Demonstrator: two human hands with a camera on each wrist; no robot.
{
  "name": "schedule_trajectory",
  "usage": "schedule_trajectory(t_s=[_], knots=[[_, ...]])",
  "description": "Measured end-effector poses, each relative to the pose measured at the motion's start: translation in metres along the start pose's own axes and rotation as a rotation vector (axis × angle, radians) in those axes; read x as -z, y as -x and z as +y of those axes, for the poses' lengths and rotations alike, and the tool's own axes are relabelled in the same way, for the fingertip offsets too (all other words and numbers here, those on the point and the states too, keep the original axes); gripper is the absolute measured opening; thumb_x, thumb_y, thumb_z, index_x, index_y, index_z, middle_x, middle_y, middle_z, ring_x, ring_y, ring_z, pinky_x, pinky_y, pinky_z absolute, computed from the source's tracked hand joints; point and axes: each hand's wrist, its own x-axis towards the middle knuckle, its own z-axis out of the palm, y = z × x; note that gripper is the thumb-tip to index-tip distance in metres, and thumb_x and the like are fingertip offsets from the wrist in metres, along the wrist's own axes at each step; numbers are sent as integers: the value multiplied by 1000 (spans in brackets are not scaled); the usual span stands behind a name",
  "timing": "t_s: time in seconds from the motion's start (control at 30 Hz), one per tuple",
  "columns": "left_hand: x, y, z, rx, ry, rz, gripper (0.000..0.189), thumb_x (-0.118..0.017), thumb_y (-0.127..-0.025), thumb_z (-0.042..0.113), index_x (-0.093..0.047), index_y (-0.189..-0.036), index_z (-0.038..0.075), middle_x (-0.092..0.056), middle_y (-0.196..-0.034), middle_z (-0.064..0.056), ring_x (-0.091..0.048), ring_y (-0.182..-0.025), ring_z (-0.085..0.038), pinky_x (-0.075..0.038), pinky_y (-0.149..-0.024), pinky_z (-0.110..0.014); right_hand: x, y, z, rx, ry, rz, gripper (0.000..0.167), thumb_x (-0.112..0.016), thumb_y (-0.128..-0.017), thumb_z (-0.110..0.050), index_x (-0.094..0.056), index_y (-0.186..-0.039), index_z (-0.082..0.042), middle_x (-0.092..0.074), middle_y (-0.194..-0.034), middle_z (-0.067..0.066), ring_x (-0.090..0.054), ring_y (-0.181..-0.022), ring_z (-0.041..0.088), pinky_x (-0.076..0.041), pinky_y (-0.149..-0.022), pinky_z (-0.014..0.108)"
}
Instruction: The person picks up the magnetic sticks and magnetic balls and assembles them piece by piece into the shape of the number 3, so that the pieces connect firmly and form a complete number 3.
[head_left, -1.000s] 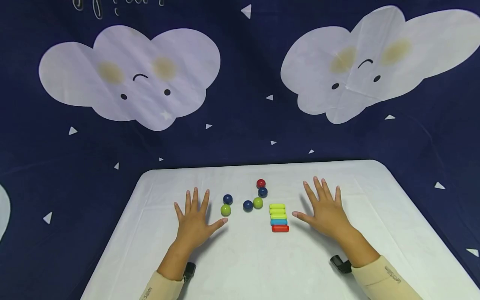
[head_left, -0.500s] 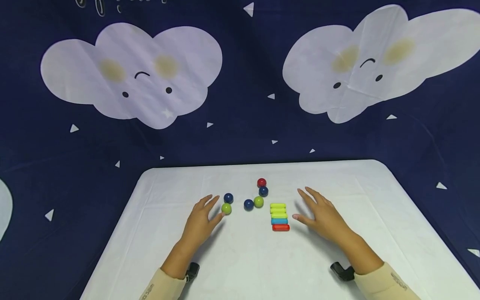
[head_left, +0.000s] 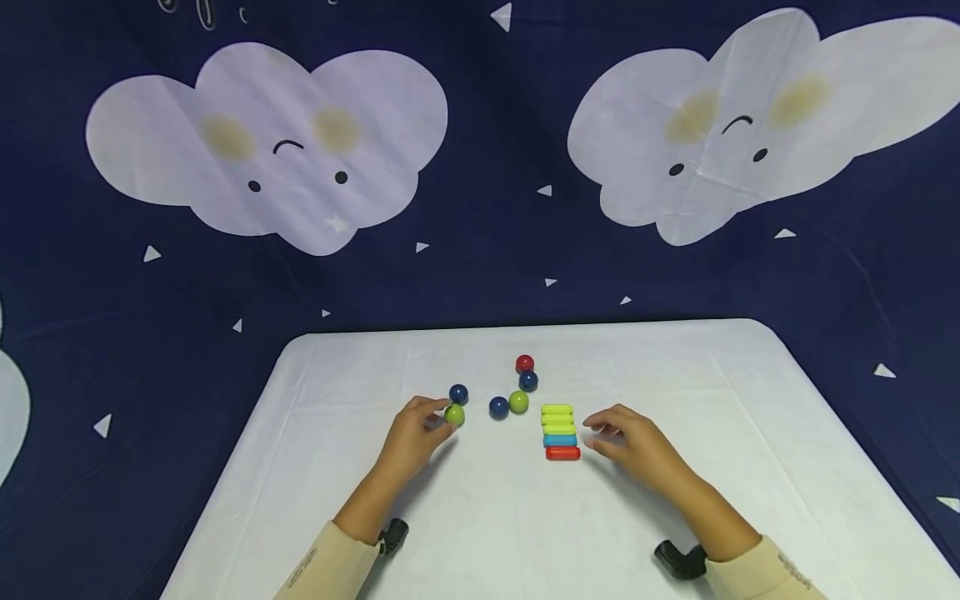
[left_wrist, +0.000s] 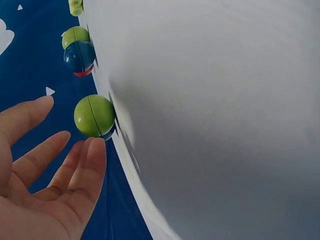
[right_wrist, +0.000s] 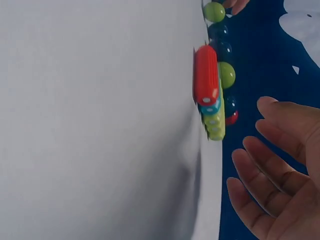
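My left hand hovers at the near left green ball, thumb and fingers spread around its left side. In the left wrist view that green ball stands just beyond the fingertips, with a gap to the thumb. A dark blue ball lies right behind it. To the right of a row of small sticks, my right hand hangs with loosely bent fingers and nothing in them. The row runs from yellow-green sticks through a blue stick to a red stick nearest me.
Between the hands lie a second green ball, a blue ball, another blue ball and a red ball. All rest on a white-covered table. A dark blue cloth with clouds hangs behind it.
Both hands were spread wide with straight fingers. Their fingers have since bent; the left has come right to the green ball, the right nearer the sticks. Balls and sticks have stayed put.
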Motion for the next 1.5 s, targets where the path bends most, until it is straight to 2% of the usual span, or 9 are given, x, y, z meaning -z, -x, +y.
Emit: schedule_trajectory(t_s=[0.23, 0.43, 0.63, 0.9, 1.13, 1.27, 1.5], knots=[[-1, -5, 0, 47, 28, -27, 39, -78, -88, 14, -70, -126, 8, -65, -118, -12, -69, -107, -28, -58, -89, -40, -6, 1, 3, -36, -106, -98, 24, -78, -89, -18, -73, -112, -14, -71, -104, -2, -63, -90, 6, -55, -81, 24], [-2, -9, -6, 72, 49, -37, 37, -78, -88, 14, -71, -124, 9, -65, -118, -13, -69, -107, -28, -58, -91, -41, -11, 2, 3, -85, -150, -124, 22, -77, -89, -18, -73, -110, -16, -70, -100, -5, -64, -88, 5, -56, -81, 22], [-3, -12, -8, 78, 53, -58, 36, -77, -88, 14, -73, -124, 14, -66, -117, -10, -67, -106, -25, -56, -93, -42, -13, 4, 2, -86, -130, -115, 19, -77, -89, -15, -74, -107, -16, -69, -98, -6, -64, -87, 4, -56, -80, 22], [-5, -12, -8, 80, 49, -70, 32, -76, -88, 10, -74, -119, 14, -66, -116, -8, -66, -104, -22, -56, -91, -40, -17, 5, 1, -70, -103, -115, 17, -77, -89, -15, -75, -106, -15, -69, -98, -6, -63, -87, 4, -56, -79, 21], [-5, -9, -7, 81, 60, -75, 25, -78, -86, 9, -76, -110, 13, -70, -111, -7, -66, -98, -20, -56, -82, -35, -19, 5, 0, -74, -76, -120, 15, -77, -90, -15, -76, -104, -17, -69, -97, -8, -61, -85, 2, -54, -77, 21], [-4, -6, -6, 82, 52, -104, 24, -79, -85, 10, -77, -108, 15, -71, -106, -5, -65, -94, -18, -54, -78, -32, -20, 5, 0, -66, -58, -113, 15, -77, -89, -16, -76, -104, -18, -69, -96, -9, -61, -84, 1, -54, -76, 21], [-4, 4, 0, 108, 56, -194, 22, -79, -86, 15, -76, -108, 18, -70, -102, -4, -63, -93, -18, -53, -72, -29, -22, 4, -1, -57, -37, -102, 13, -78, -88, -14, -75, -100, -17, -68, -93, -9, -61, -83, 1, -54, -75, 21]])
